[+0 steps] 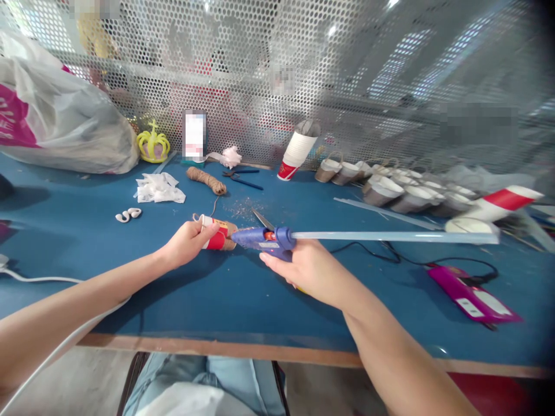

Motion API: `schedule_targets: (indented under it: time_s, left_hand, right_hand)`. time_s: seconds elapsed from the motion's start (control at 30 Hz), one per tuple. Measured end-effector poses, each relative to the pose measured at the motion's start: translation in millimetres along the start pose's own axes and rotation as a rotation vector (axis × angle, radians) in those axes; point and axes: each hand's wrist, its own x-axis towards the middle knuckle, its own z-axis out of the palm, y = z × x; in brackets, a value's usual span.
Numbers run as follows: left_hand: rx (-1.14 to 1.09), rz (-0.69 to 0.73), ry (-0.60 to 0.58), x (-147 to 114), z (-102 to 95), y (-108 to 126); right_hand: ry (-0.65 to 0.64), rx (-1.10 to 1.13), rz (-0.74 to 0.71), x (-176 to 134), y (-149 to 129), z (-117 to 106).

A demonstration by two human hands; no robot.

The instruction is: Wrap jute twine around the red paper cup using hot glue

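Observation:
My left hand (186, 242) is closed around a red and white paper cup (209, 241) lying on its side, its rim end toward my palm. Brown twine wraps part of the cup and trails to a twine bundle (206, 180) behind it. In my right hand (310, 268) is a blue hot glue gun (260, 240), its nozzle at the cup's twine-wrapped end. A long clear glue stick (390, 236) juts from the gun's back. Just behind the gun shows a scissor blade (262, 219); whether my right hand also holds the scissors, I cannot tell.
Behind stand pliers (245, 178), stacked paper cups (298, 151), a phone (194, 136) and a yellow crown (153, 143). Several wrapped cups (381, 190) crowd the right, near a purple packet (474, 294) and black cord. White scraps (159, 188) and a plastic bag (65, 110) lie left.

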Motion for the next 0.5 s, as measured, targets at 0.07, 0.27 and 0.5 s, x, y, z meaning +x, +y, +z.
schedule_targets:
  time_s: [0.07, 0.27, 0.5]
  left_hand:
    - [0.005, -0.008, 0.003, 0.5, 0.1, -0.9]
    - [0.174, 0.039, 0.08, -0.7, -0.7, -1.2]
    - [0.288, 0.116, 0.049, -5.3, -2.6, -4.4]
  right_hand:
    - [-0.001, -0.008, -0.006, 0.4, 0.2, 0.0]
    - [0.004, 0.059, 0.066, 3.0, 3.5, -3.6]
    - [-0.01, 0.138, 0.105, 6.1, 4.5, -7.1]
